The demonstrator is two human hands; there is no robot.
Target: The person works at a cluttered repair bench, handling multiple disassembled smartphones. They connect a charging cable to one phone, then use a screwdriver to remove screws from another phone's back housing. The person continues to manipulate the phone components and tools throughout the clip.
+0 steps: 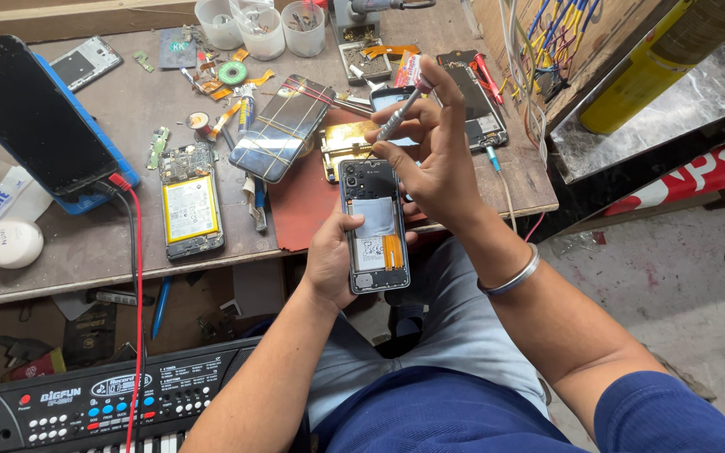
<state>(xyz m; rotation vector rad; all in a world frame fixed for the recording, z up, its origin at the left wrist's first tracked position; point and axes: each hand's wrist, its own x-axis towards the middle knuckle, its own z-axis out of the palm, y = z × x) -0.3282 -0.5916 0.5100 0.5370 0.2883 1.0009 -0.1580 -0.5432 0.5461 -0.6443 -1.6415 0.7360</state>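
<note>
My left hand (pixel 333 252) grips an opened smartphone (pixel 372 225) with its back cover off, held upright over my lap just in front of the workbench edge; a battery, a silver shield and an orange flex cable show inside. My right hand (pixel 434 155) pinches a thin grey screwdriver (pixel 402 109) between thumb and fingers, tip pointing down toward the phone's top near the camera block. A metal bangle (pixel 513 277) circles my right wrist.
The wooden workbench (pixel 102 243) carries another opened phone with a yellow battery (pixel 189 200), a phone bound with rubber bands (pixel 283 126), a dark tablet on a blue case (pixel 31 117), plastic cups (pixel 262 29), small parts and a red mat (pixel 304 210). A keyboard instrument (pixel 94 403) lies bottom left.
</note>
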